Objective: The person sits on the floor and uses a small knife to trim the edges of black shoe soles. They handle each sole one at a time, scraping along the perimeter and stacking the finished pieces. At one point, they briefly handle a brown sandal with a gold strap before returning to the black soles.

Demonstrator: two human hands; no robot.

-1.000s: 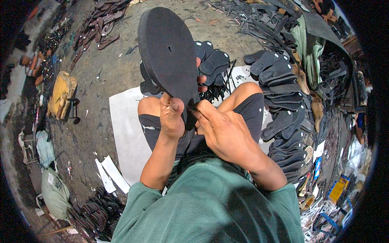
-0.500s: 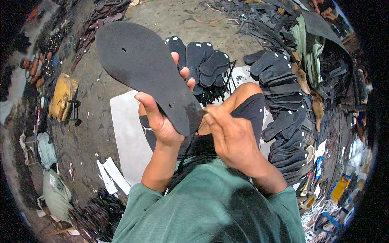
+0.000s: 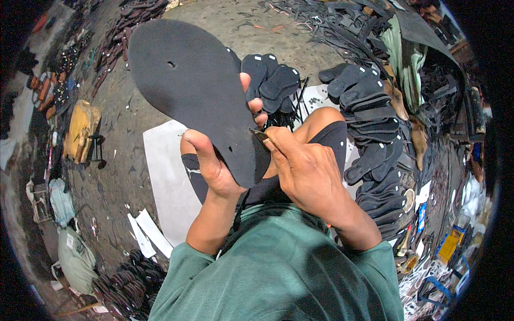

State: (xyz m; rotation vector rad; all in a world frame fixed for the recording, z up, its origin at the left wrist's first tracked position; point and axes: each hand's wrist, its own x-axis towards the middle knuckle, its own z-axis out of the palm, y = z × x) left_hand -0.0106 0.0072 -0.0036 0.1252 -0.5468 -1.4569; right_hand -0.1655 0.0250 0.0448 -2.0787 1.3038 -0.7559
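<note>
My left hand [image 3: 217,160] grips the heel end of a large black rubber sandal sole [image 3: 193,91], held flat side up with its toe pointing away to the left; small punched holes show in it. My right hand [image 3: 308,171] pinches a small metal tool [image 3: 259,135] against the sole's right edge near the heel. A thin black strap [image 3: 235,219] hangs down below the sole toward my green shirt. I sit with bare knees [image 3: 321,120] over a white sheet [image 3: 168,182].
Stacks of black soles [image 3: 375,123] lie to the right and more soles [image 3: 270,80] ahead. Heaps of black straps [image 3: 332,27] cover the far ground. A yellow bag [image 3: 80,131] and sacks [image 3: 75,257] sit at left. Coiled strap bundles [image 3: 126,281] lie at lower left.
The sole has swung from upright to lying flat and tilted left, held by my left hand. My right hand has come up to its heel edge with the small tool.
</note>
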